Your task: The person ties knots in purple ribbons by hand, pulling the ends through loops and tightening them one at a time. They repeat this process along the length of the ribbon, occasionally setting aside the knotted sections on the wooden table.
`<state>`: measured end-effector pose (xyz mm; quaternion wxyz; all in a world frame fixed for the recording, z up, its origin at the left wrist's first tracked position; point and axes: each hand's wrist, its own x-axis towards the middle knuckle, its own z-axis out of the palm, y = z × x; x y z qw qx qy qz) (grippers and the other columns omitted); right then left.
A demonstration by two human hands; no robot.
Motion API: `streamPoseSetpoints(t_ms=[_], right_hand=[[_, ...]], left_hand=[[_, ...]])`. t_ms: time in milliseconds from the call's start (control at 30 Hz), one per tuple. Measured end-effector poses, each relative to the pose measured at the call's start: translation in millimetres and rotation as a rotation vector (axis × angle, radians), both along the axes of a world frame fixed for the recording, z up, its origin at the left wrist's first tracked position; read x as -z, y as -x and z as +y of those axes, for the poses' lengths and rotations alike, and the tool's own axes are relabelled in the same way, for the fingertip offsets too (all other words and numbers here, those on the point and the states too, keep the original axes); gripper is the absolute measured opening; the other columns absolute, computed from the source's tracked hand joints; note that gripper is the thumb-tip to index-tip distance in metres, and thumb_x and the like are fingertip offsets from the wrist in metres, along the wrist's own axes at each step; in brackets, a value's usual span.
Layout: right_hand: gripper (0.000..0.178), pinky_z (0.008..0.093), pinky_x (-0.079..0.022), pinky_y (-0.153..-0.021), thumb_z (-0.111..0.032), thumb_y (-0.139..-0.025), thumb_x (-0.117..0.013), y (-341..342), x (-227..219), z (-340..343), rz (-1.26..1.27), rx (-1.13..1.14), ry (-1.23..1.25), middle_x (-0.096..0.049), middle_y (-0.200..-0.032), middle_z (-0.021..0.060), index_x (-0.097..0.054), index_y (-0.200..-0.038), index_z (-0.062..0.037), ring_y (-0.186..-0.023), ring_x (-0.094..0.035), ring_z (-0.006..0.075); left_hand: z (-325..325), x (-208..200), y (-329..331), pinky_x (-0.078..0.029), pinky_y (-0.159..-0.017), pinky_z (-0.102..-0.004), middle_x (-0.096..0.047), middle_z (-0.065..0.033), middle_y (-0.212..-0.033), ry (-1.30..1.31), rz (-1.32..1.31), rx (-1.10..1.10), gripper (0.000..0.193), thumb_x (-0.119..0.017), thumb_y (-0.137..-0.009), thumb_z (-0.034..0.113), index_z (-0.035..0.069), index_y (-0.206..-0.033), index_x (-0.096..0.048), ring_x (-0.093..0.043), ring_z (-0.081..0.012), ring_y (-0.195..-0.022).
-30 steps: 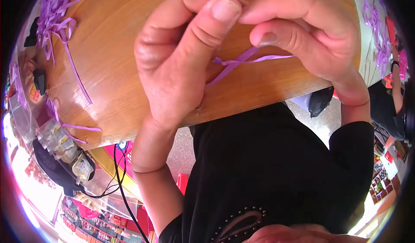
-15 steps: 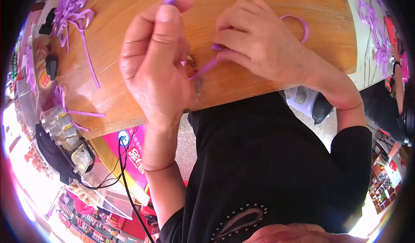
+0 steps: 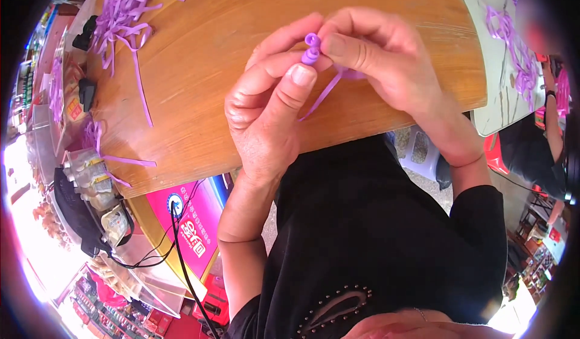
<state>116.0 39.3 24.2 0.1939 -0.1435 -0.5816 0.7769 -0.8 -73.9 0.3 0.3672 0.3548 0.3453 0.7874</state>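
Over the wooden table (image 3: 211, 97), a small spiral roll of purple ribbon (image 3: 310, 55) is pinched between the thumb and fingers of my left hand (image 3: 269, 106). Its coiled tip sticks up past the thumb. My right hand (image 3: 386, 58) meets it from the right, with thumb and fingers closed on the ribbon beside the coil. A loose ribbon tail (image 3: 323, 99) slants down below the two hands toward the table. Part of the ribbon is hidden behind the right fingers.
A heap of purple ribbon strips (image 3: 130, 13) lies at the table's far left, more strips (image 3: 124, 159) at its near left edge. A white marbled table (image 3: 492, 91) with purple ribbon adjoins on the right. Black cables (image 3: 176, 236) hang below left, by a pink box (image 3: 187, 230).
My hands have come together: the left moved right, the right lifted and moved to the coil. The view has shifted slightly.
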Motion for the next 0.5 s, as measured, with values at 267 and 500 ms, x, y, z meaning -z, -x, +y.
streamPoseSetpoints(t_ms=[267, 500], right_hand=[[0.017, 0.0172, -0.036, -0.060, -0.018, -0.090, -0.054, -4, 8, 4, -0.025, -0.038, 0.183, -0.057, -0.078, 0.0002, -0.060, -0.090, -0.0018, -0.073, -0.050, 0.0061], [0.019, 0.0221, -0.046, -0.073, -0.006, -0.078, -0.067, -14, 5, -6, 0.129, 0.449, -0.728, -0.060, -0.093, 0.0068, -0.065, -0.096, -0.0015, -0.084, -0.058, 0.0126]], left_hand=[[3, -1, -9, -0.046, -0.085, -0.0267, -0.058, -0.0152, -0.111, -0.001, 0.053, -0.090, 0.013, -0.058, -0.082, -0.004, -0.003, -0.093, -0.065, -0.057, -0.0166, -0.096], [4, 0, -14, -0.045, -0.083, -0.0240, -0.059, -0.0101, -0.105, 0.083, 0.164, -0.146, 0.014, -0.059, -0.082, -0.004, -0.003, -0.094, -0.065, -0.056, -0.0143, -0.093]])
